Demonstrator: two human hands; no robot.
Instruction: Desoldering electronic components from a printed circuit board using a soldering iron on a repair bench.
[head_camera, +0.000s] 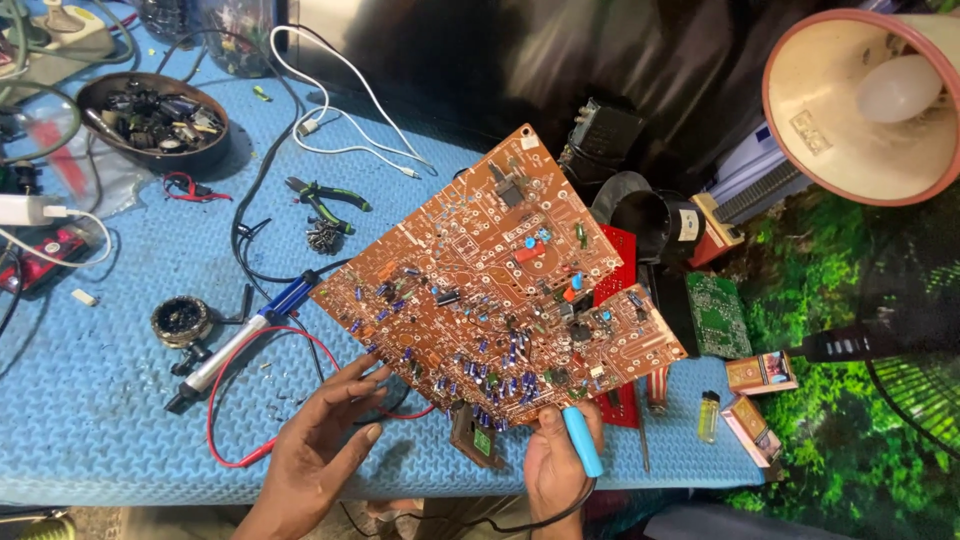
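Note:
A large brown circuit board (490, 275) studded with small blue and orange components is held tilted above the blue mat (120, 420). My left hand (325, 440) supports its lower left edge with fingers spread beneath it. My right hand (555, 460) grips the board's bottom edge and also holds a light blue pen-shaped tool (582, 440) whose black cord trails down off the table's front edge.
A blue-handled soldering iron (250, 335) and a red wire (225, 400) lie left of the board. Green-handled pliers (325, 200), a bowl of parts (155, 120), a white cable (330, 100), a lamp (865, 100), small boxes (760, 375) and a lighter (708, 415) surround it.

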